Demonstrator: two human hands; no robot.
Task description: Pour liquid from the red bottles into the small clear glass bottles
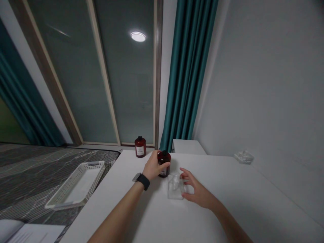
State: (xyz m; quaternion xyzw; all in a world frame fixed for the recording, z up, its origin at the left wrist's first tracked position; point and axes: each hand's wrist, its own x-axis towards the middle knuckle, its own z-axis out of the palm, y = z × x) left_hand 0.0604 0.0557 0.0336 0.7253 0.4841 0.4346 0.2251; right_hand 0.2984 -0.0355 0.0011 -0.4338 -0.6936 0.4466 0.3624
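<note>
My left hand (152,166), with a dark-strapped watch on the wrist, is wrapped round a dark red bottle (165,158) with a black cap. The bottle stands upright on the white table (202,216), and fingers partly cover its white label. Just in front of it lies a flat, clear plastic case (175,187). At the right edge of this case is my right hand (193,189), its thumb and fingers spread in a C shape; whether they touch the case is hard to tell. A second dark red bottle (140,147) with a white label stands near the table's far left corner.
A clear plastic item (244,157) sits at the table's right side by the wall. On the grey striped surface at left lie a white perforated basket (97,175) and an open book (37,233). A white cabinet (188,146) stands behind the table, near a teal curtain (188,74).
</note>
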